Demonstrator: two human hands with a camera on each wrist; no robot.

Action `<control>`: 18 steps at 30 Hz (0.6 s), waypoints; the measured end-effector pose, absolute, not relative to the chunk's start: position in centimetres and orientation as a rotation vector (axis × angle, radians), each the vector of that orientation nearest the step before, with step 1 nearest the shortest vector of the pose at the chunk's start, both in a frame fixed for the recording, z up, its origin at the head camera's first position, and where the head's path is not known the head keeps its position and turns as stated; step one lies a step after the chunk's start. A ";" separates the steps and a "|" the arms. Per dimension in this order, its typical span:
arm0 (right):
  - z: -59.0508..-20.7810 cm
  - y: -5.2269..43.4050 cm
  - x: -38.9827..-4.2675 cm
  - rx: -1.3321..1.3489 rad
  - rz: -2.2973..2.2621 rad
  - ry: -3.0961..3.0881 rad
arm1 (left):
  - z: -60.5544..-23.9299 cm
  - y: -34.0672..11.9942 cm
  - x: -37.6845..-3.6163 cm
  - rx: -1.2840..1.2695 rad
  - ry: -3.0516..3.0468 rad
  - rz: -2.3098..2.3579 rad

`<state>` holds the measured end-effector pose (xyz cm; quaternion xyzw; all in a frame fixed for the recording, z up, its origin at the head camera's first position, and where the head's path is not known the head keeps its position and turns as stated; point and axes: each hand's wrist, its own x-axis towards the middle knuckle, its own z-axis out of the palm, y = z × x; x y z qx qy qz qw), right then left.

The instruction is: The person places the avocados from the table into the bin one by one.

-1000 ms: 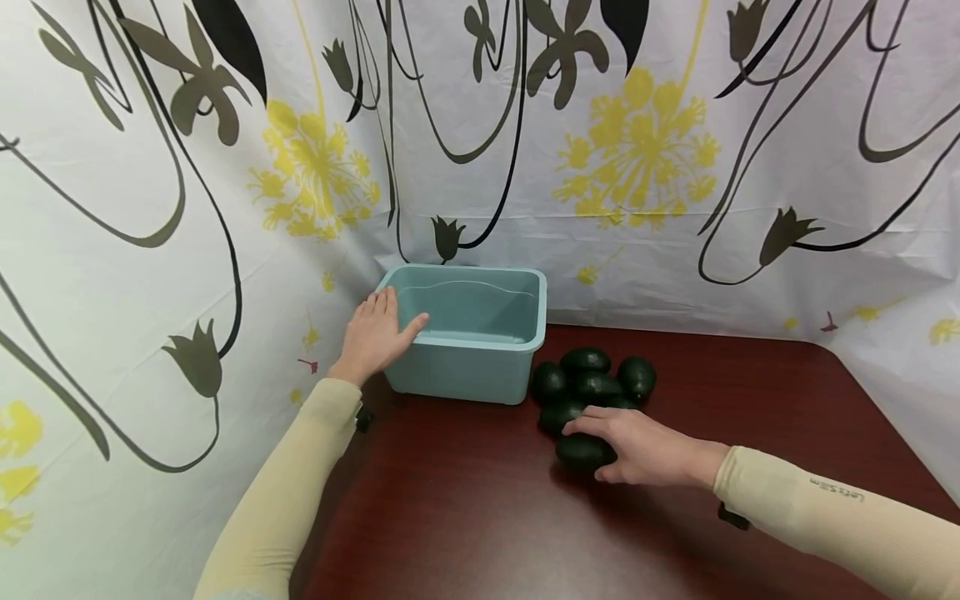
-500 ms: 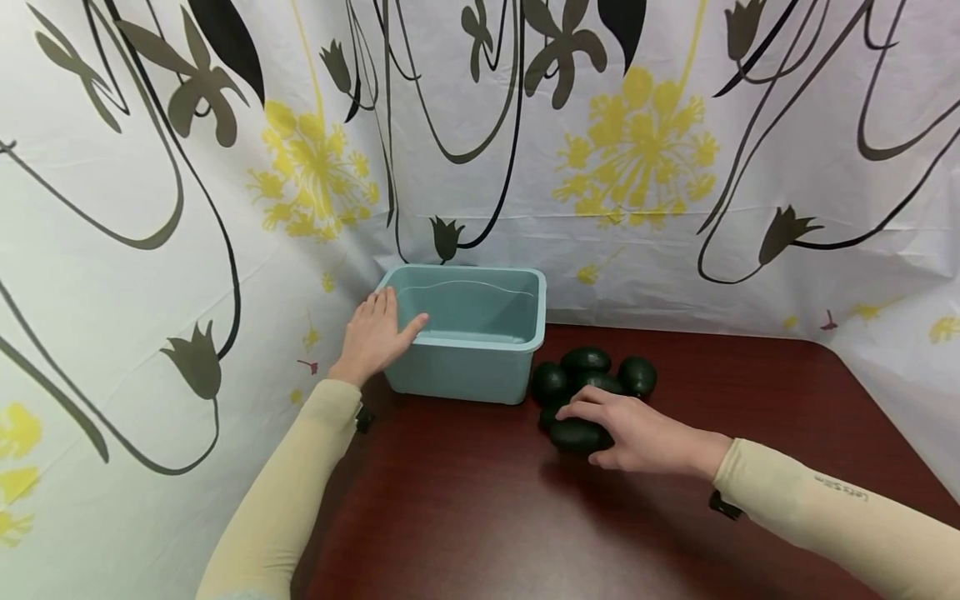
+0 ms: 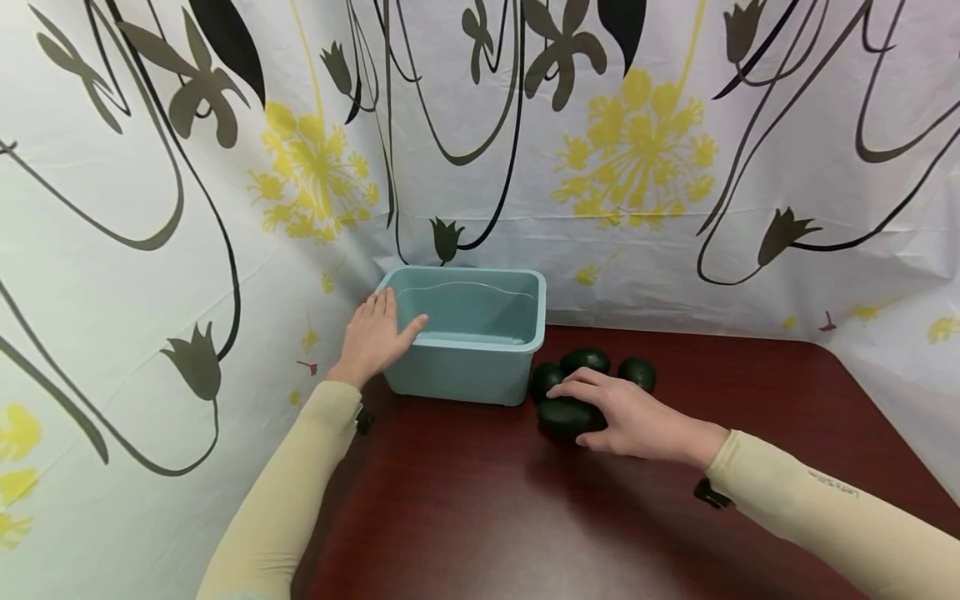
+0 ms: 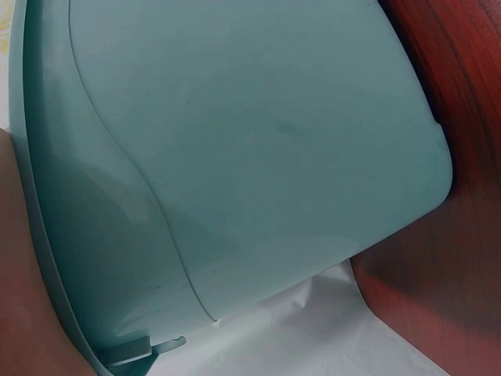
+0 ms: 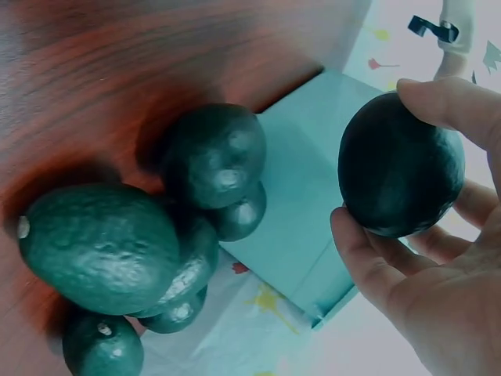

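My right hand [image 3: 637, 421] holds a dark green avocado [image 3: 568, 417] between thumb and fingers. The right wrist view has this avocado [image 5: 401, 164] raised above the tabletop, thumb on one side and fingertips on the other. Several more avocados [image 5: 102, 247] lie clustered on the table, partly hidden behind the right hand in the head view. Left of the cluster stands a light teal plastic bin [image 3: 461, 373], whose visible inside holds nothing. On its left rim rests my left hand [image 3: 372, 336], fingers extended and thumb spread along the front rim. The left wrist view mostly shows the bin's outer wall [image 4: 258, 157].
The dark reddish wooden table [image 3: 465, 508] has a rounded far right corner. A white curtain [image 3: 480, 200] printed with vines and yellow flowers hangs behind and along the left side, close to the bin.
My right hand has carried the avocado up and a little left, away from the table's near side, so it now overlaps the cluster. The left hand and bin have stayed put.
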<state>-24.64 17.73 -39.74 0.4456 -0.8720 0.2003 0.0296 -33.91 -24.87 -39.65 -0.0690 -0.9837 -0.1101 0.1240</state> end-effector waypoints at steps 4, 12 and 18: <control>-39.3 17.3 -24.8 1.347 0.673 -2.707 | -39.7 -24.9 -33.9 -0.203 -2.855 -0.332; -38.1 16.2 -25.6 1.319 0.699 -2.655 | -39.7 -24.9 -33.9 -0.202 -2.850 -0.332; -36.7 15.2 -26.3 1.336 0.735 -2.598 | -39.8 -24.9 -33.9 -0.198 -2.846 -0.337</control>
